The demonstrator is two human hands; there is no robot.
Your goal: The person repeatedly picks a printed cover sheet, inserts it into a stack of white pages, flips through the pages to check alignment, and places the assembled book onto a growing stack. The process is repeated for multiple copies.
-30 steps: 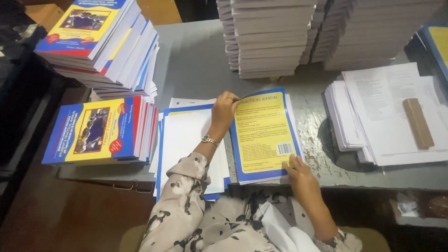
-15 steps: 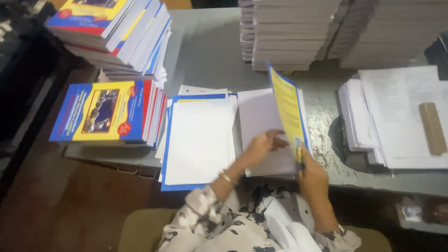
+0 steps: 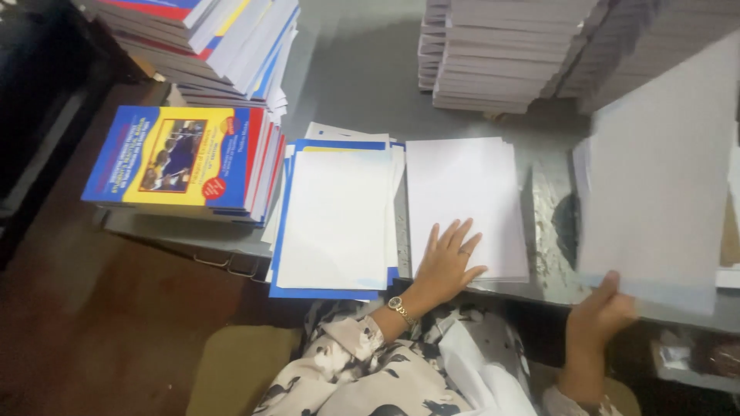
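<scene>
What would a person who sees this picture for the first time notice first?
Probably the right hand, which lifts a large pale sheet at the right, above the grey table. Next comes the left hand, lying flat on a white stack of pages in the middle, beside opened blue-edged covers. At the left, bright blue, yellow and red books lie in piles.

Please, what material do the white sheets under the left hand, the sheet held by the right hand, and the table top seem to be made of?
White sheets: paper, matte, edges stacked thinly under the left hand. Lifted sheet in the right hand: likely thicker paper or card, since it stays flat. Table top: grey, perhaps painted metal, worn patches showing.
</scene>
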